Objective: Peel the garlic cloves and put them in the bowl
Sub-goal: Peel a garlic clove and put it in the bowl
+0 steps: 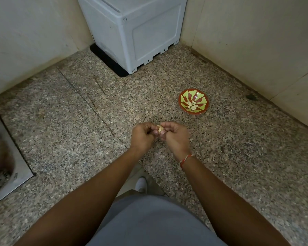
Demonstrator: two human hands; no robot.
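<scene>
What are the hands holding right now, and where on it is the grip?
A garlic clove, pinched between the fingertips of the left hand and the right hand, one on each side. Which end each grip takes cannot be told.

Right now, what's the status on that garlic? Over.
Left hand and right hand both pinching one garlic clove, mid-peel. Peeled cloves already in bowl. Counter path to bowl unobstructed.

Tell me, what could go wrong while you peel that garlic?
The garlic clove is pinched between the left hand and the right hand in the air above the counter, so it might slip and fall. The bowl sits off to the right, so a tossed clove could miss it.
</scene>
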